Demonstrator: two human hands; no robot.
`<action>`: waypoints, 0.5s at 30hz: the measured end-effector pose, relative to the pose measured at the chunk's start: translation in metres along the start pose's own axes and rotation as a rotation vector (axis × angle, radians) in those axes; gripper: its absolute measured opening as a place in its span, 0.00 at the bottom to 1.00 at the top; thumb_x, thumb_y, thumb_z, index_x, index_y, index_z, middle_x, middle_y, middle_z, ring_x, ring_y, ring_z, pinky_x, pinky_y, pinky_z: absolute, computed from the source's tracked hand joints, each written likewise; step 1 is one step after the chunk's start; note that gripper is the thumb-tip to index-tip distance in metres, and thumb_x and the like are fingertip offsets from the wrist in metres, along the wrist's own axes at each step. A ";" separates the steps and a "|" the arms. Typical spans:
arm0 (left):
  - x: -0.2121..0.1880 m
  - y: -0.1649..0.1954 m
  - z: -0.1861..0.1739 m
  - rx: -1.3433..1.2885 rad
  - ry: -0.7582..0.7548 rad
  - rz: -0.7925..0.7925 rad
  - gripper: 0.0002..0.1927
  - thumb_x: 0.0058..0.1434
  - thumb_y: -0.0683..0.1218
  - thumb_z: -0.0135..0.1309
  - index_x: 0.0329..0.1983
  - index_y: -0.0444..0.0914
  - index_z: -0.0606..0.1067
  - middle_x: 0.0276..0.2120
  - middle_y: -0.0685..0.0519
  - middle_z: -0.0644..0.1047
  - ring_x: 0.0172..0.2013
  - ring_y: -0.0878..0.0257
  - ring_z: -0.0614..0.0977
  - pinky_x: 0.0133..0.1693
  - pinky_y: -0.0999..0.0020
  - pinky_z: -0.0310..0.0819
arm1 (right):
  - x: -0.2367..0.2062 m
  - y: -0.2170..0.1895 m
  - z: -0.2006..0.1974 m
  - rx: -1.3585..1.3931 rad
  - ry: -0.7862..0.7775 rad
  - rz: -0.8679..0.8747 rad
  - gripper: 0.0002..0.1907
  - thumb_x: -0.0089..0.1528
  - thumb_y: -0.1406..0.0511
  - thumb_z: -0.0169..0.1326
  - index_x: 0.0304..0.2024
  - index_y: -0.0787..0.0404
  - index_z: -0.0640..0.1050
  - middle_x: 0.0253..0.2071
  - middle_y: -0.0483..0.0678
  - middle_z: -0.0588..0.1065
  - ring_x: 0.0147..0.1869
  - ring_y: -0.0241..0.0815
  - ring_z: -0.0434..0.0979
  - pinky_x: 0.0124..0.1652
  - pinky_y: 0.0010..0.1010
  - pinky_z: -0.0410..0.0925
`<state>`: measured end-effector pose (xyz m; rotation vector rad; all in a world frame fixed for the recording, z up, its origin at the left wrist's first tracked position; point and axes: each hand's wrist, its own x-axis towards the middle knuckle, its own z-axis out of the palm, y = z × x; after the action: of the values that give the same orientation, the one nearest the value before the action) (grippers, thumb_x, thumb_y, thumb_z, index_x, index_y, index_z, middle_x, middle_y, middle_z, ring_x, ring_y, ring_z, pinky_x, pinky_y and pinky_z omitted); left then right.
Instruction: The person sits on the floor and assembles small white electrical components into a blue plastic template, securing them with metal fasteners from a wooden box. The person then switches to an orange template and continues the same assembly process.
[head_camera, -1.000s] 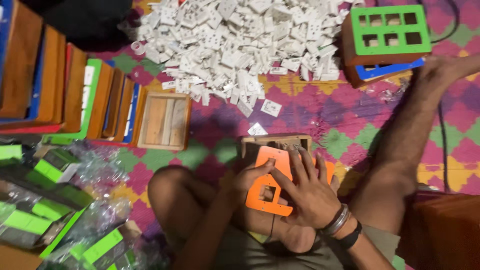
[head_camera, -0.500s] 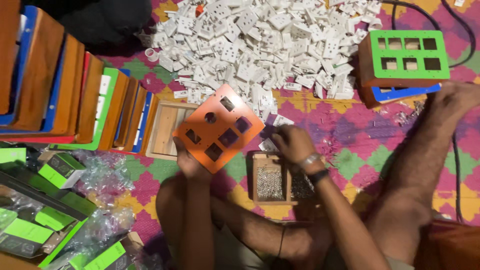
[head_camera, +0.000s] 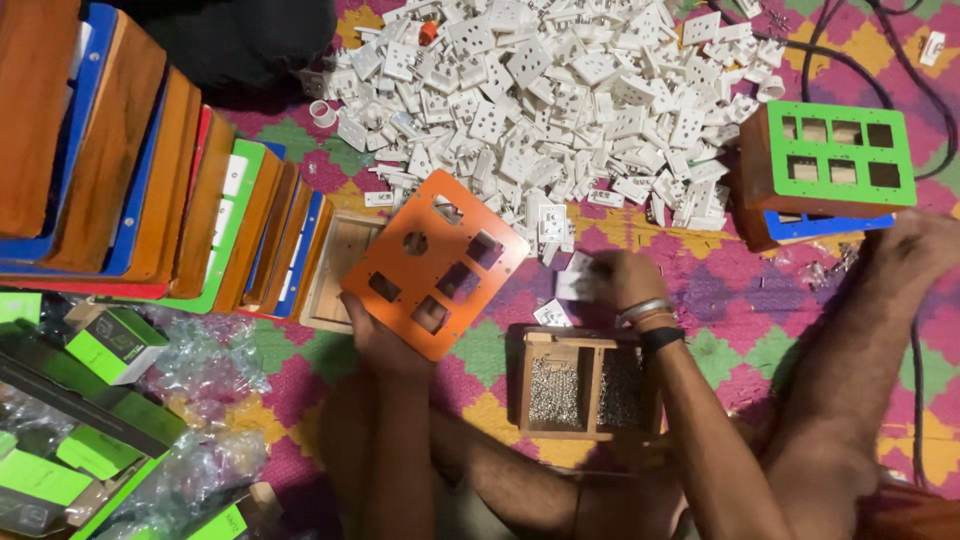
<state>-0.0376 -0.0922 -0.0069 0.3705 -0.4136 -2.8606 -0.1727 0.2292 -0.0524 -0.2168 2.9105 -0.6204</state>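
Orange square plastic faceplate with cut-out openings sits tilted, left of centre, gripped by left hand. Right hand pinches white plastic socket module; seating it in an opening seemingly comes next.

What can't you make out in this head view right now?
- White part in right hand: motion-blurred, kind unclear.
- Left hand: fingers hidden behind orange plate.
- Small box: tiny metal contents too small to identify.
- Stacked boards: cut off by left edge.
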 end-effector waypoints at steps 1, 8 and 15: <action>0.000 -0.002 0.001 -0.099 -0.161 -0.015 0.40 0.76 0.74 0.29 0.74 0.41 0.63 0.63 0.46 0.71 0.54 0.48 0.77 0.49 0.53 0.76 | 0.002 0.003 -0.003 -0.149 0.164 -0.016 0.07 0.59 0.65 0.63 0.40 0.51 0.87 0.34 0.51 0.80 0.35 0.53 0.80 0.35 0.44 0.73; 0.004 -0.010 0.010 0.051 0.279 -0.021 0.39 0.65 0.71 0.28 0.70 0.45 0.62 0.62 0.50 0.73 0.56 0.49 0.79 0.53 0.50 0.78 | 0.063 -0.057 0.003 0.176 0.322 -0.281 0.32 0.54 0.58 0.67 0.59 0.60 0.75 0.56 0.64 0.70 0.57 0.64 0.71 0.54 0.50 0.68; 0.001 0.010 -0.012 -0.047 0.047 0.205 0.40 0.74 0.72 0.32 0.75 0.39 0.62 0.63 0.47 0.72 0.56 0.49 0.76 0.54 0.50 0.74 | 0.120 -0.136 -0.025 -0.012 0.298 -0.552 0.38 0.50 0.53 0.68 0.60 0.57 0.72 0.64 0.64 0.65 0.64 0.67 0.64 0.57 0.55 0.65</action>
<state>-0.0330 -0.1051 -0.0153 0.3636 -0.3533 -2.6519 -0.2798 0.0950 0.0122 -1.0358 3.1373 -0.7636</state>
